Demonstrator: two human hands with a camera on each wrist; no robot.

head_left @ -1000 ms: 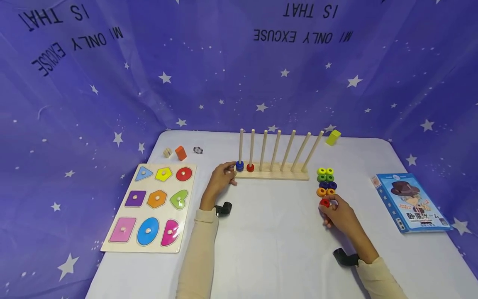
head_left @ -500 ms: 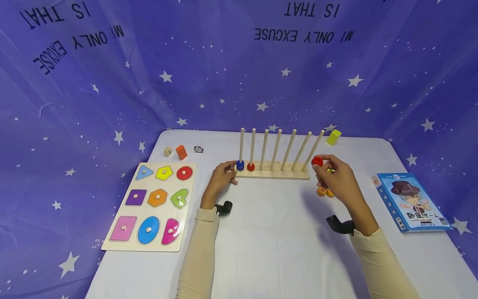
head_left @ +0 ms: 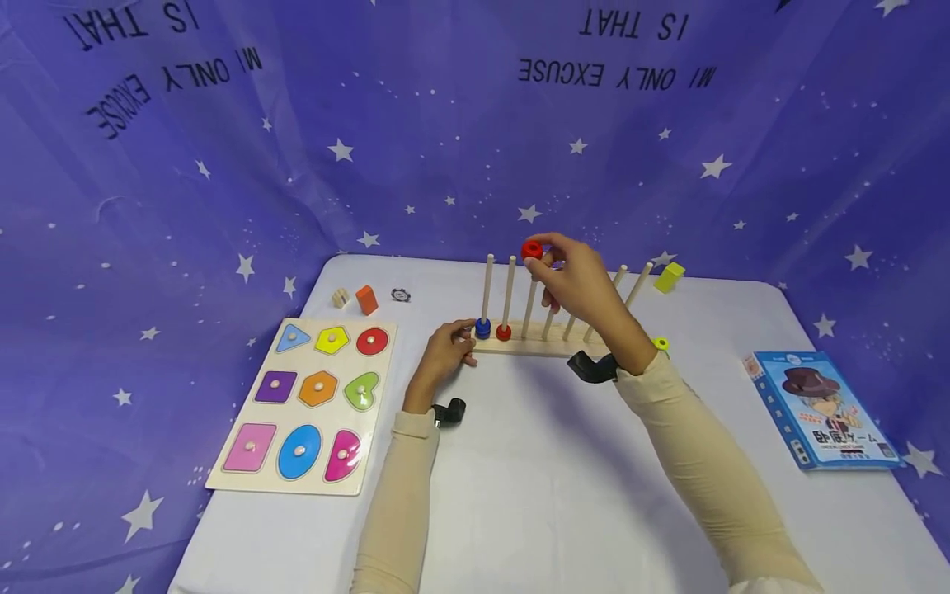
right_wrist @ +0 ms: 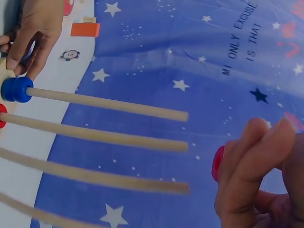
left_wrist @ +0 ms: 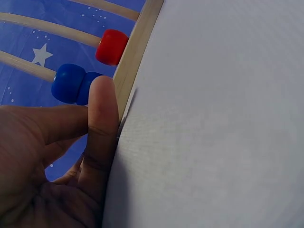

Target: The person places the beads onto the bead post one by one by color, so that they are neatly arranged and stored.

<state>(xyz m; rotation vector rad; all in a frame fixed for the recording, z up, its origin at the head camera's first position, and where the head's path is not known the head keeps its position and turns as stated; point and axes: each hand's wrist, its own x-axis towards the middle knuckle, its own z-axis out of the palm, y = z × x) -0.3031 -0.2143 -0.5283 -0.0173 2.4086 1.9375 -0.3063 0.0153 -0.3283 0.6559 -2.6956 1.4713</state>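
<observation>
A wooden peg rack (head_left: pixel 512 346) stands on the white table, with a row of several upright pegs. Two blue rings (head_left: pixel 483 329) are stacked on its leftmost peg, and one red ring (left_wrist: pixel 112 47) sits low on the second. My left hand (head_left: pixel 443 355) grips the rack's left end, thumb along the front face in the left wrist view. Between thumb and fingers my right hand (head_left: pixel 582 280) pinches another red ring (head_left: pixel 531 250), held up at the top of the third peg. The right hand and forearm hide parts of the pegs to the right.
A shape puzzle board (head_left: pixel 297 487) lies on the left. Behind it are an orange block (head_left: pixel 367 300), a striped piece (head_left: pixel 340 298) and a round chip (head_left: pixel 401 295). A yellow-green block (head_left: pixel 670 277) and a blue box (head_left: pixel 831 404) are on the right; a yellow-green ring (head_left: pixel 660 343) shows past my right forearm.
My right hand has picked up the red ring from the loose rings on the right and carried it up and left to the third peg. The left hand has stayed at the rack's end.
</observation>
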